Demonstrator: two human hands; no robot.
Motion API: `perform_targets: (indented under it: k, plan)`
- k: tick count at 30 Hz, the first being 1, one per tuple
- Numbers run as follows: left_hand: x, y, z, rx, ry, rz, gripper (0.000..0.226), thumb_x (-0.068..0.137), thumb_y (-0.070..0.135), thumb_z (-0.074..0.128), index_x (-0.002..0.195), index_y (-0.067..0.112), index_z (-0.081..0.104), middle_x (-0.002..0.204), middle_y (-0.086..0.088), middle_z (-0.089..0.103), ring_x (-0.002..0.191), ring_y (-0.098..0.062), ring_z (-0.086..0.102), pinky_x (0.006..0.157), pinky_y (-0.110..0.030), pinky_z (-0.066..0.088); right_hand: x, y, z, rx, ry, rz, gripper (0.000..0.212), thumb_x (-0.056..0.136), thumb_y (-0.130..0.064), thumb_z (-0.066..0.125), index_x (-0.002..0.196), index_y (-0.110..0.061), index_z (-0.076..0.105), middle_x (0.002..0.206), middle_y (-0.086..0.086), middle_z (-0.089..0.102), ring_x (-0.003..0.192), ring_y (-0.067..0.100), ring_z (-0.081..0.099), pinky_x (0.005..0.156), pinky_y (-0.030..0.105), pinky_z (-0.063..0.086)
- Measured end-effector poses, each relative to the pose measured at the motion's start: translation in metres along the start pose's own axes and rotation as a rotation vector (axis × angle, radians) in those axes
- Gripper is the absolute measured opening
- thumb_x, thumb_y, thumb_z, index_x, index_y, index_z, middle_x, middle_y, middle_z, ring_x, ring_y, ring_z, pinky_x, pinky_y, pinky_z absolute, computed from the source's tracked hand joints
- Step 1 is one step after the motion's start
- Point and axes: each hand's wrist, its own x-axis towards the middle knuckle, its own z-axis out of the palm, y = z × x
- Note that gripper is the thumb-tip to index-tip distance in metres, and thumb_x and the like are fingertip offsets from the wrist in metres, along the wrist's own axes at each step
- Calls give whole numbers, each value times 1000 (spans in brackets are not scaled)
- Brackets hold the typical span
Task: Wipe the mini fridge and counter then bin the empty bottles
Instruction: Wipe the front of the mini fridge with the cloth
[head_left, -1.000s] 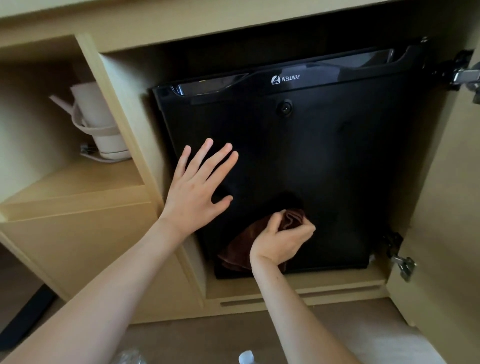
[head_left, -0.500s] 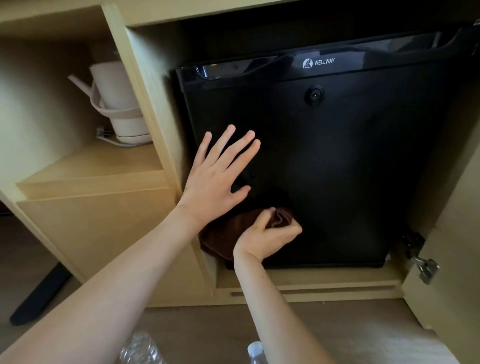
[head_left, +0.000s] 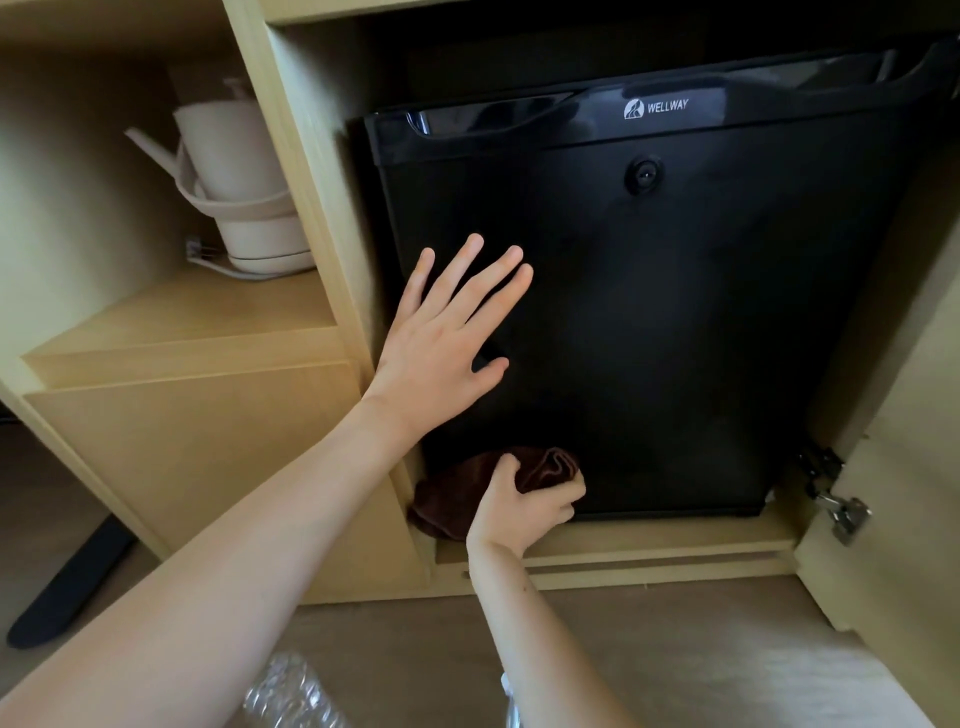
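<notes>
A black mini fridge (head_left: 675, 312) sits inside a light wooden cabinet, its door shut. My left hand (head_left: 447, 338) lies flat on the left part of the door with its fingers spread. My right hand (head_left: 524, 506) grips a dark brown cloth (head_left: 467, 493) pressed against the door's lower left corner. A crumpled clear plastic bottle (head_left: 291, 696) lies on the floor at the bottom edge, partly hidden by my left forearm. A second bottle (head_left: 510, 706) shows only as a sliver beside my right forearm.
A cream electric kettle (head_left: 239, 192) on its base stands on the shelf (head_left: 182, 317) left of the fridge. The cabinet door (head_left: 893, 519) hangs open at the right, with metal hinges (head_left: 841, 512). A dark furniture foot (head_left: 67, 587) lies on the floor at the left.
My right hand has dragged the cloth leftward along the bottom of the fridge door to its lower left corner. The left hand stays flat on the door. The view has shifted.
</notes>
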Motion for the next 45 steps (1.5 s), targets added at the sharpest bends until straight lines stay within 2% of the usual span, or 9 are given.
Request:
perform_targets:
  k: [7, 12, 16, 20, 24, 30, 32, 36, 45]
  plan:
    - [0, 0, -1, -21, 4, -5, 85, 84, 36, 69, 155, 23, 25, 162, 4, 21, 152, -23, 5, 123, -48, 0, -12, -34, 9, 210, -33, -148, 58, 83, -9, 76, 133, -25, 51, 129, -5, 53, 107, 5, 57, 72, 2, 47]
    - [0, -2, 1, -6, 8, 4, 85, 84, 37, 69, 155, 23, 25, 162, 4, 21, 152, -23, 5, 123, -49, 1, -1, -35, 0, -29, -56, -475, 56, 84, -28, 77, 135, -28, 53, 116, -17, 52, 110, -5, 54, 85, 3, 42]
    - [1, -1, 2, -1, 10, -1, 84, 85, 36, 69, 155, 23, 25, 162, 4, 21, 152, -23, 5, 123, -49, 1, 2, 4, -17, -106, -9, -251, 60, 88, -31, 72, 142, -31, 45, 126, -5, 47, 115, 13, 52, 89, 27, 48]
    - [0, -1, 2, -17, 24, -1, 85, 84, 36, 70, 155, 22, 26, 162, 3, 22, 152, -24, 7, 122, -49, 0, 0, 11, -20, 78, 51, 14, 59, 88, -19, 73, 141, -24, 47, 133, 2, 50, 124, 24, 52, 89, 21, 44]
    - [1, -1, 2, -23, 31, 2, 84, 83, 36, 70, 154, 22, 27, 161, 3, 23, 151, -24, 7, 122, -49, 0, 0, -17, -9, 125, 17, -143, 48, 85, -12, 75, 129, -23, 58, 119, -6, 55, 101, 0, 57, 68, -2, 43]
    - [0, 0, 2, -29, 35, 1, 85, 83, 36, 70, 155, 21, 27, 162, 2, 23, 152, -24, 6, 122, -47, -3, 0, -34, -4, 65, -42, -340, 48, 82, -17, 79, 127, -22, 60, 114, -9, 56, 101, -19, 51, 77, -5, 38]
    - [1, 0, 2, -20, 31, 2, 85, 83, 36, 70, 155, 21, 26, 162, 3, 23, 152, -24, 6, 122, -47, -4, 2, -24, -11, 14, -6, -295, 50, 82, -15, 78, 128, -18, 59, 117, -4, 57, 102, -16, 52, 73, -6, 37]
    - [1, 1, 2, -25, 50, -4, 85, 82, 34, 72, 154, 21, 29, 160, 2, 26, 151, -25, 9, 122, -48, -1, 8, -13, -22, 79, 63, -89, 50, 81, -14, 80, 127, -17, 60, 123, 2, 60, 115, 18, 60, 64, -1, 39]
    - [6, -6, 3, 53, 80, 90, 88, 79, 41, 71, 153, 17, 31, 160, 1, 29, 150, -27, 15, 122, -51, 8, 28, -80, -15, 133, -24, -393, 44, 82, -19, 79, 122, -22, 64, 114, -12, 60, 108, -3, 57, 82, -3, 40]
